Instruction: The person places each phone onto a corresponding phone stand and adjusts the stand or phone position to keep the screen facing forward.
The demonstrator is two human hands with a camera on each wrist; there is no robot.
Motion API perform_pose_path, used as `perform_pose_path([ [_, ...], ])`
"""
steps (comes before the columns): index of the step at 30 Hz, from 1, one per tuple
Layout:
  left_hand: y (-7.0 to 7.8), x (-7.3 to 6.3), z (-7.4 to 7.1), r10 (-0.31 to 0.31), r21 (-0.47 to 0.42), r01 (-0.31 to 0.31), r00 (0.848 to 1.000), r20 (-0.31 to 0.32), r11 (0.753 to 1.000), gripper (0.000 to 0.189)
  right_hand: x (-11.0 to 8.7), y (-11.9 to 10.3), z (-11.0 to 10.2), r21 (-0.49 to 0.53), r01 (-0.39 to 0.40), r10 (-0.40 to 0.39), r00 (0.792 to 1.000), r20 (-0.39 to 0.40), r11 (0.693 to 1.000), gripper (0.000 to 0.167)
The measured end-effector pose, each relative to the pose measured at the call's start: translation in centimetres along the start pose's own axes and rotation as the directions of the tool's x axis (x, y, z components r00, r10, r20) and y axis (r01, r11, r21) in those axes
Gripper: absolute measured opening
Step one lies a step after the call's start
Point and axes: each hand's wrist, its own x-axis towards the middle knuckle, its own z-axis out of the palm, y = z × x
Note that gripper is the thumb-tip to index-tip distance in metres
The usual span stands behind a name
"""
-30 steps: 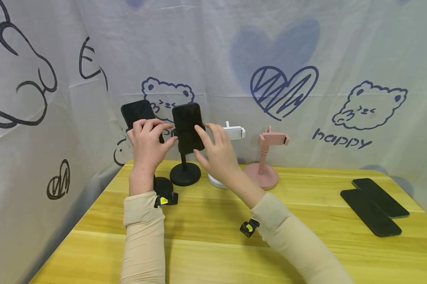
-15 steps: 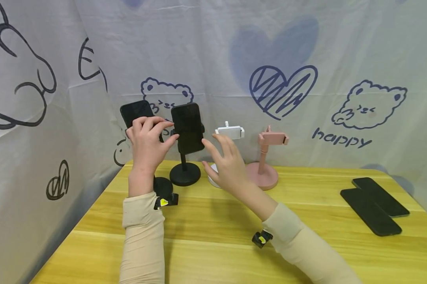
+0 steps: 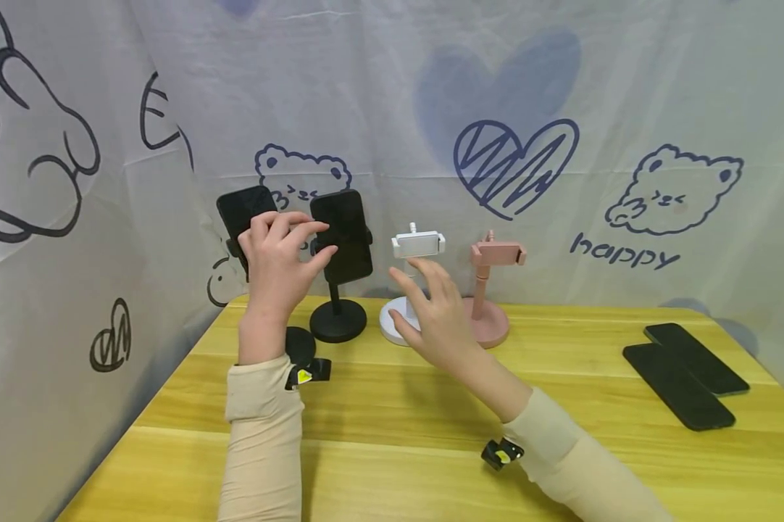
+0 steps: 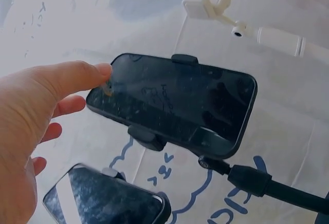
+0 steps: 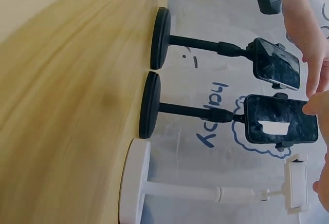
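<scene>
In the head view my left hand (image 3: 277, 272) is raised with thumb and fingers spread apart, overlapping two black phones. The nearer-to-centre phone (image 3: 344, 238) is clamped upright in a black phone stand (image 3: 338, 319), slightly tilted. Behind my left hand, the other phone (image 3: 238, 210) sits in a second black stand (image 3: 299, 346), partly hidden. In the left wrist view my thumb tip lies right at one end of the clamped phone (image 4: 177, 106). My right hand (image 3: 438, 312) has relaxed fingers and holds nothing, in front of a white phone stand (image 3: 418, 244).
A pink phone stand (image 3: 490, 322) stands right of the white one, its clamp holding no phone. Two more black phones (image 3: 679, 388) lie overlapping on the right of the wooden table (image 3: 379, 471). A printed white cloth (image 3: 392, 109) hangs behind.
My right hand has left the edge of the clamped phone and moved right and slightly down, towards the white stand. My left hand stays nearly in place beside the phones.
</scene>
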Motion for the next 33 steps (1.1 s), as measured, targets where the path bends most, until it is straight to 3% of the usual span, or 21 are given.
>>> perform_pose_path([
  [16,2.4,0.1,0.8,0.078,0.006,-0.079,0.995,0.058,0.997,0.030,-2.5,1.2,-1.9,-0.008,-0.017,0.017,1.000,0.013,1.000,0.061],
  [29,4.8,0.0,3.2,0.188,0.022,-0.191,0.977,0.105,0.981,0.029,-4.1,2.2,-3.8,-0.043,0.003,-0.001,0.999,0.051,0.999,0.058],
  [33,5.4,-0.2,3.9,0.193,0.016,-0.196,0.974,0.115,0.980,0.029,-4.7,2.8,-4.5,-0.050,-0.009,0.013,0.997,0.074,0.999,0.061],
])
